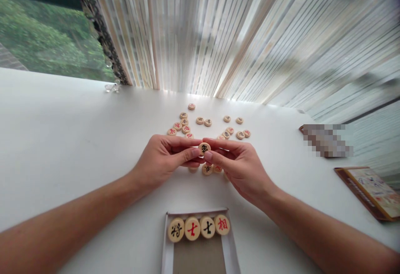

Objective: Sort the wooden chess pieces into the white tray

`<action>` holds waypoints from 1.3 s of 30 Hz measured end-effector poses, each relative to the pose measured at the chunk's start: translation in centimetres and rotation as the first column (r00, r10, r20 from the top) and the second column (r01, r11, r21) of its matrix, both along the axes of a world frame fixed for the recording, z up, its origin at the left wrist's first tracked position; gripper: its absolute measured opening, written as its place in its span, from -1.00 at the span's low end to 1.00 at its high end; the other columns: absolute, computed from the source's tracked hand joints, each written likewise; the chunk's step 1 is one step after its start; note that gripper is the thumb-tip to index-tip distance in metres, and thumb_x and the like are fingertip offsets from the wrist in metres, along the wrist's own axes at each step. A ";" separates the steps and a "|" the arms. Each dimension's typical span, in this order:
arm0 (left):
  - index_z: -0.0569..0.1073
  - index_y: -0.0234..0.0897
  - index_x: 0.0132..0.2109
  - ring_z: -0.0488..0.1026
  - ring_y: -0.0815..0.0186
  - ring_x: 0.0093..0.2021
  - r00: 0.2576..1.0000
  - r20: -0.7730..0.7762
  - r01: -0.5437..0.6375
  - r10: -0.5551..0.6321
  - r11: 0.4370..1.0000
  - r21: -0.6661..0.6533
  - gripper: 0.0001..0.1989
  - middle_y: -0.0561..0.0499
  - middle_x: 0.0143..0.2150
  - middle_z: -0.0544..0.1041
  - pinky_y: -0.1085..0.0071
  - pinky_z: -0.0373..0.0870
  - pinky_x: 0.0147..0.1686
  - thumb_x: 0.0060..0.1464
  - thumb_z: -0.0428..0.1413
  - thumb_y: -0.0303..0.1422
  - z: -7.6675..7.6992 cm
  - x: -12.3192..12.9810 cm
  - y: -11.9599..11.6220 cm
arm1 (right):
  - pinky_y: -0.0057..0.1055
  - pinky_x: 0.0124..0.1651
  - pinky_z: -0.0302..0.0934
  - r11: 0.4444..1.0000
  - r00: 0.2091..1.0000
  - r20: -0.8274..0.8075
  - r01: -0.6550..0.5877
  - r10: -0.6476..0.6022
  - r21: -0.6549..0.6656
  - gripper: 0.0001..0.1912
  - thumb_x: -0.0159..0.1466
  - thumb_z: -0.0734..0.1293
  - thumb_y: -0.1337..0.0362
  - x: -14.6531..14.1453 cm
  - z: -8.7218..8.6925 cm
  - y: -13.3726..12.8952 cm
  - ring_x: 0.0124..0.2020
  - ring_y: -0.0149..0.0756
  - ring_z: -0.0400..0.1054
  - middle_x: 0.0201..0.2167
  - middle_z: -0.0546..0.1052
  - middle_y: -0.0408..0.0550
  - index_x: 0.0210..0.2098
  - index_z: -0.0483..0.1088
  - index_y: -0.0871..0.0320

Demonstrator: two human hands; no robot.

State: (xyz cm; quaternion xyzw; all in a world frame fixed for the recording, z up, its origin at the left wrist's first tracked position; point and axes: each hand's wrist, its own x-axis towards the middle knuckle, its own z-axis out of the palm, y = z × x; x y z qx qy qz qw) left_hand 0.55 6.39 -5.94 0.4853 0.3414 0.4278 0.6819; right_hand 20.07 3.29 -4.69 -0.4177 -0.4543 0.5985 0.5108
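Between the fingertips of my left hand (175, 151) and my right hand (236, 157) is a round wooden Chinese chess piece (204, 148) with a black character, its face turned toward me. Both hands pinch it above the white table. Below and behind the hands lie more pieces, among them a black-marked piece (207, 169) and a red-marked piece (218, 168), partly hidden by my fingers. Nearer to me, an open shallow box (231, 247) has a row of several pieces along its far end, such as a red-marked piece (222, 224) at the right.
Loose pieces, including a pair (203, 121), are scattered on the white table (93, 140) beyond my hands. At the right lie a brown printed box lid (371, 192) and a blurred-out object (326, 140). A string curtain (200, 36) hangs along the back, beside a window (50, 36).
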 end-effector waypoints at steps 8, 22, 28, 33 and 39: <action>0.78 -0.28 -0.09 0.76 0.08 -0.22 0.997 -0.070 0.040 -0.032 0.992 0.120 -0.67 -0.13 -0.21 0.78 0.24 0.79 -0.16 0.03 0.50 -0.22 0.0 0.2 -0.4 | -0.37 -0.37 0.50 0.997 0.995 0.059 0.076 -0.075 -0.021 -0.58 -0.13 0.78 0.23 0.0 -0.6 -0.3 -0.41 -0.26 0.58 -0.39 0.72 -0.06 -0.27 0.74 0.10; 0.72 -0.34 -0.11 0.77 0.22 -0.25 0.997 0.020 0.065 -0.068 0.991 0.119 -0.74 -0.06 -0.28 0.78 0.50 0.73 -0.22 0.01 0.50 -0.45 0.3 0.3 -0.6 | -0.49 -0.44 0.49 0.998 0.999 0.010 0.051 -0.051 0.022 -0.72 0.02 0.73 0.20 -0.1 -0.2 -0.3 -0.51 -0.33 0.59 -0.46 0.71 -0.04 -0.29 0.75 0.11; 0.68 -0.37 -0.12 0.75 0.24 -0.32 1.000 -0.006 0.028 -0.028 0.990 0.136 -0.75 -0.07 -0.32 0.77 0.49 0.71 -0.29 0.06 0.48 -0.41 0.2 0.1 -0.6 | -0.47 -0.35 0.53 0.999 1.000 0.021 0.018 -0.019 0.030 -0.71 0.10 0.70 0.17 0.1 -0.3 -0.5 -0.46 -0.33 0.62 -0.43 0.72 -0.05 -0.20 0.75 0.09; 0.70 -0.38 -0.11 0.73 0.24 -0.37 1.000 -0.028 -0.011 0.015 0.990 0.138 -0.72 -0.08 -0.34 0.76 0.45 0.71 -0.32 0.03 0.50 -0.38 0.1 0.1 -0.3 | -0.50 -0.27 0.54 0.998 1.000 0.006 -0.016 0.016 0.054 -0.69 0.12 0.69 0.22 0.1 -0.4 -0.4 -0.39 -0.37 0.63 -0.36 0.74 -0.05 -0.13 0.75 0.06; 0.72 -0.39 -0.13 0.72 0.27 -0.39 1.000 -0.002 -0.019 0.019 0.995 0.098 -0.69 -0.10 -0.33 0.76 0.46 0.70 -0.33 -0.04 0.53 -0.39 0.2 0.1 -0.1 | -0.53 -0.24 0.54 0.997 0.999 -0.022 -0.026 0.028 0.074 -0.66 0.09 0.70 0.31 0.2 -0.4 -0.3 -0.33 -0.37 0.65 -0.30 0.76 -0.07 -0.13 0.74 0.02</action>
